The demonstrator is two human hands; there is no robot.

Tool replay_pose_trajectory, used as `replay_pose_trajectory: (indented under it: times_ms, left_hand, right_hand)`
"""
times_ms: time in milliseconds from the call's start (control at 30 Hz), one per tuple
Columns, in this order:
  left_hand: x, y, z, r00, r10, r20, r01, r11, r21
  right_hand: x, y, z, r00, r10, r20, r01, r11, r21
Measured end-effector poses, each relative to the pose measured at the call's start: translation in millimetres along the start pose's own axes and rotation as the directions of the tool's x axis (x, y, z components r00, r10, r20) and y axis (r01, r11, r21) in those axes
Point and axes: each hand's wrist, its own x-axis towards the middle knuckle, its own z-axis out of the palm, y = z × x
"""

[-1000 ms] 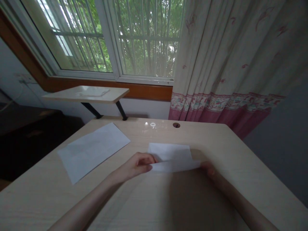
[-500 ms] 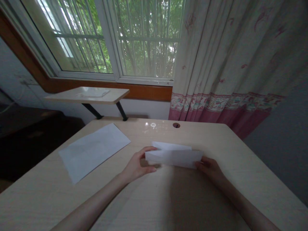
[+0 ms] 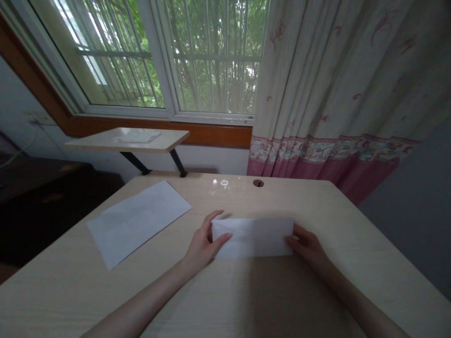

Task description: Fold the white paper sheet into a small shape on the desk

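Note:
A folded sheet of white paper [image 3: 256, 237] lies in front of me as a narrow strip, its long sides running left to right. My left hand [image 3: 207, 238] grips its left end, thumb across the front face; the index finger reaches past the upper left corner. At the right end, my right hand [image 3: 306, 243] pinches the edge between thumb and fingers. Some fingertips are hidden behind the paper. Farther left on the desk is a larger flat sheet of white paper [image 3: 139, 223], touched by neither hand.
The pale wooden desk [image 3: 211, 300] has a round cable hole [image 3: 258, 183] near its back edge. A small raised shelf [image 3: 165, 140] on black supports stands at the back left with a flat pale item on it. A barred window and a patterned curtain [image 3: 317, 94] are behind.
The paper's two offset layers now show as one even strip, tilted more toward me. My left thumb has moved onto its front face. My right hand has barely moved.

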Motion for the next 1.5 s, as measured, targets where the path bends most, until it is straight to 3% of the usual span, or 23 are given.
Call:
replay_pose_trajectory:
  times_ms: [167,233,300,367,433,500,567,667,767,967,1100,1500]
  left_hand:
    - [-1,-1,3.3,0.984,0.175,-0.024,-0.174,0.983,0.059]
    - [-1,-1,3.4,0.946,0.313,-0.077,-0.293,0.934,0.204]
    - [-2,0,2.8,0.874,0.472,-0.114,-0.403,0.836,0.372]
    - [-5,1,2.5,0.783,0.614,-0.101,-0.486,0.705,0.517]
    - [-7,3,3.3,0.704,0.710,-0.024,-0.549,0.566,0.615]
    - [-10,6,5.5,0.650,0.754,0.096,-0.605,0.437,0.666]
    - [-13,9,8.7,0.625,0.749,0.222,-0.648,0.338,0.683]
    - [-13,12,13.3,0.624,0.688,0.371,-0.691,0.264,0.673]
    - [-10,12,15.9,0.658,0.596,0.461,-0.709,0.284,0.645]
    - [-6,5,18.9,0.741,0.460,0.490,-0.670,0.446,0.594]
    - [-6,3,20.7,0.771,0.403,0.492,-0.636,0.518,0.572]
    - [-5,0,21.6,0.767,0.319,0.557,-0.632,0.531,0.565]
  right_hand:
    - [-2,0,3,1.000,0.009,0.023,-0.008,0.998,-0.060]
    - [-2,-1,4,0.999,-0.036,-0.026,0.033,0.989,-0.141]
    - [-1,-1,6,0.978,-0.171,-0.119,0.135,0.956,-0.262]
    - [-2,0,8,0.902,-0.371,-0.222,0.255,0.871,-0.420]
    - [-4,0,13,0.799,-0.537,-0.272,0.298,0.746,-0.596]
    - [-9,-1,20,0.741,-0.630,-0.232,0.282,0.605,-0.744]
    - [-14,-2,28,0.733,-0.675,-0.088,0.320,0.456,-0.831]
    - [-18,-4,39,0.748,-0.638,0.183,0.443,0.274,-0.854]
    - [-15,-4,45,0.786,-0.520,0.334,0.498,0.212,-0.841]
    - [-8,8,47,0.862,-0.381,0.334,0.459,0.309,-0.833]
    - [-8,13,46,0.892,-0.294,0.343,0.435,0.353,-0.828]
    - [-7,10,49,0.900,-0.249,0.357,0.429,0.367,-0.826]
